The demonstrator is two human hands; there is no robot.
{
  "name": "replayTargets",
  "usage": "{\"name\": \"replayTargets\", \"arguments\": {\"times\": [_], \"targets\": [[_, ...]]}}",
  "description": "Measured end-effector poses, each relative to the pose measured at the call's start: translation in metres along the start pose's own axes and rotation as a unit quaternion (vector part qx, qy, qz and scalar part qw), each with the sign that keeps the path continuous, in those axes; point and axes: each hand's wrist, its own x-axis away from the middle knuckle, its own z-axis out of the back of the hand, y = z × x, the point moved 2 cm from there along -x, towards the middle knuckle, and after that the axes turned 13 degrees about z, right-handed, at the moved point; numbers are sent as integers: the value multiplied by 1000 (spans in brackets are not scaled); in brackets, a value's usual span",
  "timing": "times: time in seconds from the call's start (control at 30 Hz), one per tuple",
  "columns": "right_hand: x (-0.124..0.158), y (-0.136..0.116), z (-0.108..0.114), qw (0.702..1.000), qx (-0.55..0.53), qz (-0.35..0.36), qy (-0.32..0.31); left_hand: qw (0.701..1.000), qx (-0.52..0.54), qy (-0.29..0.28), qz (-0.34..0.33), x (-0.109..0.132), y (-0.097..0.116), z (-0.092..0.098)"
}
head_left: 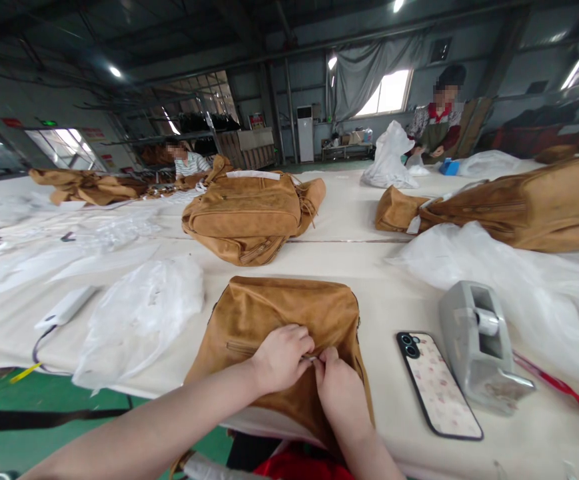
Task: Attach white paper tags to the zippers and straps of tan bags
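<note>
A brown leather bag [289, 300] lies on the table's near edge, right in front of me. A short zip [240, 349] runs across its face and passes under my left hand [283, 357]. My left fingers are closed in a pinch on the bag, in line with that zip. Close beside them, my right hand [339, 383] pinches at the same spot. A small, pale, shiny bit shows between the two sets of fingertips, too small to name. The lower part of the bag is partly hidden by my forearms.
A phone [442, 387] and a grey tape dispenser [484, 347] lie to the right. Plastic bags [144, 313] cover the left side. More brown bags [249, 207] stand farther back. Two people work across the table [349, 260], one at the left, one at the right.
</note>
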Motion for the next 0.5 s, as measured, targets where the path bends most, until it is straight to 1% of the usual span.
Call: {"name": "replayTargets", "arguments": {"times": [0.07,0.17,0.23,0.4,0.5], "targets": [[2,0,0,1000,-9,3,0,1000,-20,6,6,0,2,-3],[5,0,-1,1000,-27,2,1,998,-41,38,29,2,7,-11],[7,0,-1,999,-34,2,-1,996,-51,59,50,1,10,-19],[9,-1,-1,1000,-25,8,6,991,-59,81,85,-8,14,-40],[10,-1,0,1000,-22,15,8,992,-48,85,83,-8,12,-38]]}}
